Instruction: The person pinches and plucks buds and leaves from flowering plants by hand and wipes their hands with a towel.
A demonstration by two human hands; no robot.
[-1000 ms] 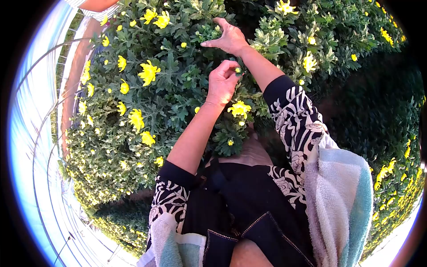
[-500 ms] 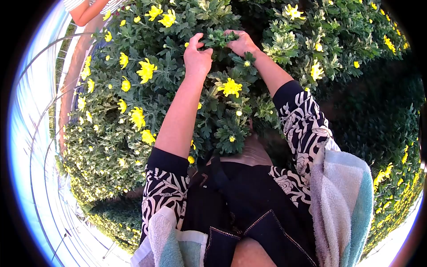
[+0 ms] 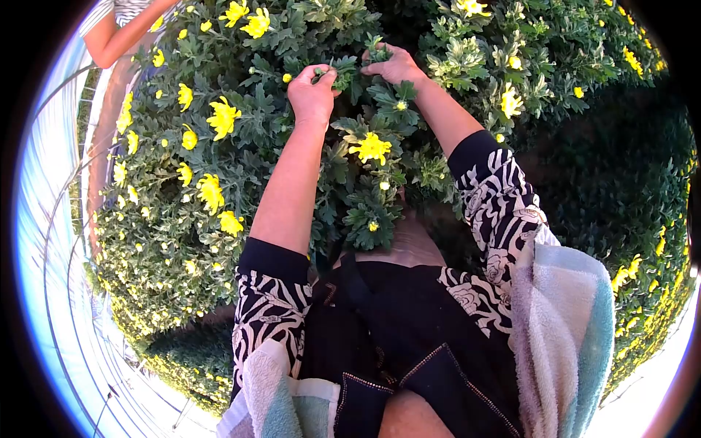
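Both hands are among chrysanthemum plants in the upper middle of the head view. My left hand (image 3: pixel 312 96) is closed, thumb and fingers pinched on a small green bud (image 3: pixel 318 73). To its right, my right hand (image 3: pixel 396 67) has its fingers and thumb curled around a leafy green shoot tip (image 3: pixel 377 52). Leaves lie between the two hands. Below them an open yellow chrysanthemum (image 3: pixel 372 148) faces up, and a small yellowish bud (image 3: pixel 401 106) stands under my right wrist.
Dense foliage with yellow blooms (image 3: pixel 223 118) spreads left and right. Another person's bent arm (image 3: pixel 109 45) shows at the top left. A curved frame and plastic sheeting (image 3: pixel 45 212) run along the left. A striped towel (image 3: pixel 562 314) hangs by my right sleeve.
My left hand has gone from spread fingers to a pinch on a bud. My right hand has shifted slightly, its fingers around a shoot. The other person's arm has come further into view.
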